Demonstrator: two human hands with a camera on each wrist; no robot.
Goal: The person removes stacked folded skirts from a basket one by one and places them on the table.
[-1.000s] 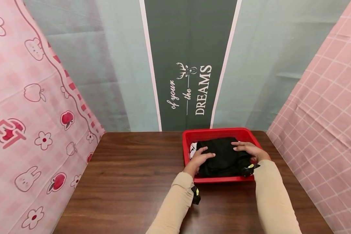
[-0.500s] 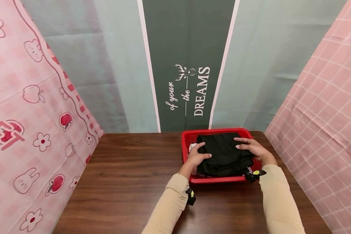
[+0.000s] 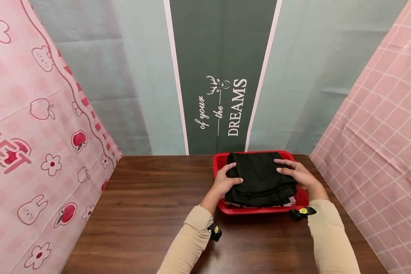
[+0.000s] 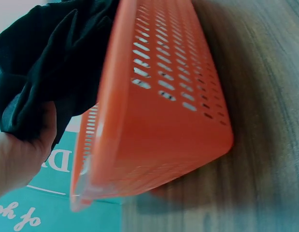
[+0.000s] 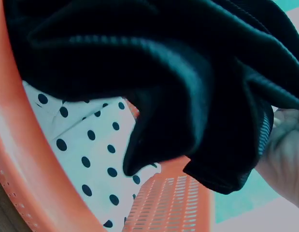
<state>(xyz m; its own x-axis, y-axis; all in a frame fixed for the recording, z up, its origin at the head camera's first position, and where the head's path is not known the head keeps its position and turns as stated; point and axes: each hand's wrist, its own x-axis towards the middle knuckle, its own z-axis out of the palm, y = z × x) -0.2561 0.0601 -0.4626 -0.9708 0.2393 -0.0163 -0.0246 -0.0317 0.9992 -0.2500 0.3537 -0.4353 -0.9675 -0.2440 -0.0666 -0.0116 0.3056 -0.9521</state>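
The folded black fabric [image 3: 260, 173], gripped at its sides by the left hand [image 3: 224, 182] and right hand [image 3: 298, 173], has risen above the red perforated plastic basket [image 3: 260, 210], so lifting-out seems under way. White black-dotted cloth [image 5: 86, 150] lies inside; brown wood-grain worktop [image 3: 150, 198] beneath.

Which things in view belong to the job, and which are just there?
In the job:
- black cloth, gripped by both hands
- left hand
- right hand
- red basket, beneath the cloth
- white dotted cloth inside it, probably

Just there:
- wooden table
- grey-green curtain
- pink checked hanging
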